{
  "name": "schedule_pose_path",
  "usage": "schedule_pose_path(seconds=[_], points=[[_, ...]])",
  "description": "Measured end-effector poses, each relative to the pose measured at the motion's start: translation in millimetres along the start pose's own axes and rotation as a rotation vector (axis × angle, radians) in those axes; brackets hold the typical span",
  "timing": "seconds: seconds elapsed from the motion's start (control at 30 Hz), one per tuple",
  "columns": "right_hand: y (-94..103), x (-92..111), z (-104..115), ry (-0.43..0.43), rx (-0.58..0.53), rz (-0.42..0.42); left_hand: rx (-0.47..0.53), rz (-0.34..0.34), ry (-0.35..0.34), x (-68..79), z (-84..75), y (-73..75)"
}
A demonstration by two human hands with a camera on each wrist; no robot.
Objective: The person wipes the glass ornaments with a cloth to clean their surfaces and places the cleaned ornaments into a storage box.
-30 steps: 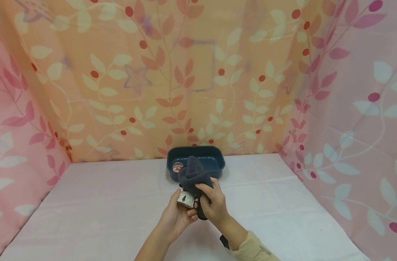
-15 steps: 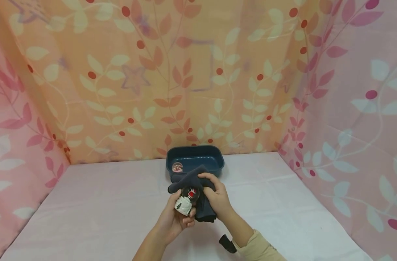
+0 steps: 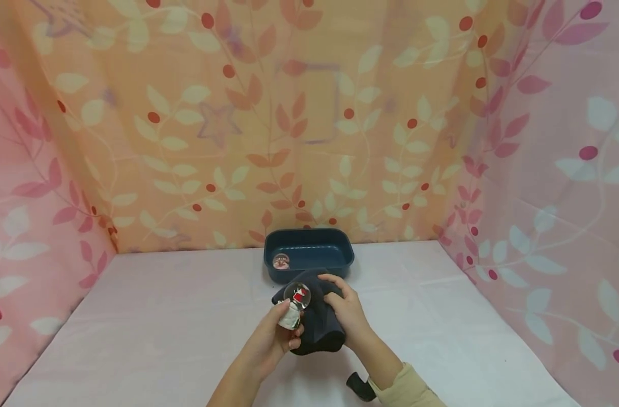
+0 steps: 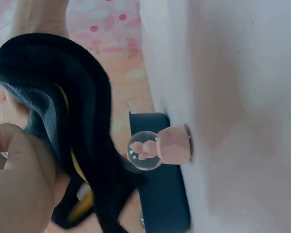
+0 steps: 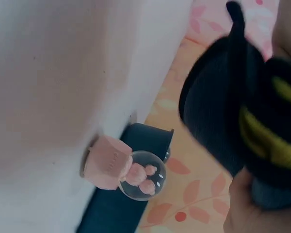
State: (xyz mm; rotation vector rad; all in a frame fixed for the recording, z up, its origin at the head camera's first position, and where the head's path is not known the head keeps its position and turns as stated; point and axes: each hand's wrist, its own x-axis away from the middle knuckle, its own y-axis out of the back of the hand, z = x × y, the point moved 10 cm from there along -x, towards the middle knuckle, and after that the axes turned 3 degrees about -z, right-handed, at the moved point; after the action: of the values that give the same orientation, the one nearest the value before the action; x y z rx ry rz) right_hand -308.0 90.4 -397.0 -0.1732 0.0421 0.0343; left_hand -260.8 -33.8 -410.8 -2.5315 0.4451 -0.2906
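Note:
My left hand (image 3: 271, 339) grips a snow globe (image 3: 298, 297) by its white base, its clear ball tilted up with a red figure inside. Pressed close beside the globe is a dark grey cloth (image 3: 319, 322) with black edging, pinched in my right hand (image 3: 351, 314). Yellow patches show on the cloth (image 5: 266, 145) in the right wrist view. Much of the held globe is hidden there and in the left wrist view. A pink snow globe (image 4: 172, 144) stands upright on the table in both wrist views; the cloth and hands cover it in the head view.
A dark blue bin (image 3: 334, 265) stands at the back of the table against the patterned curtain (image 3: 228, 169). Another small snow globe (image 3: 281, 261) lies in its left end. Below my right forearm is a short black piece (image 3: 360, 387). White cloth covers the table (image 3: 177, 328).
The dark cloth has come down off the globe's ball to its right side, uncovering the red figure. Both hands stay close together over the table.

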Motion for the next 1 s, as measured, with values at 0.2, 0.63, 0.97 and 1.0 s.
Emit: schedule_pose_path(seconds=[0.2,0.63,0.97,1.0], points=[[15.2,7.9,25.9,0.184,-0.003,-0.129,0.044,-0.128,-0.031,-2.3,-2.2,11.6],[-15.1,73.0,88.1,1.199,0.416,-0.214,0.035,-0.03,-0.047,-4.2,-5.2,0.0],[-50.4,92.7,82.0,1.568,0.673,0.03,0.106,0.079,-0.019,2.2,-5.0,-12.3],[-51.1,92.3,81.8,1.571,0.678,0.032,0.111,0.087,-0.018,2.4,-4.9,-12.9]])
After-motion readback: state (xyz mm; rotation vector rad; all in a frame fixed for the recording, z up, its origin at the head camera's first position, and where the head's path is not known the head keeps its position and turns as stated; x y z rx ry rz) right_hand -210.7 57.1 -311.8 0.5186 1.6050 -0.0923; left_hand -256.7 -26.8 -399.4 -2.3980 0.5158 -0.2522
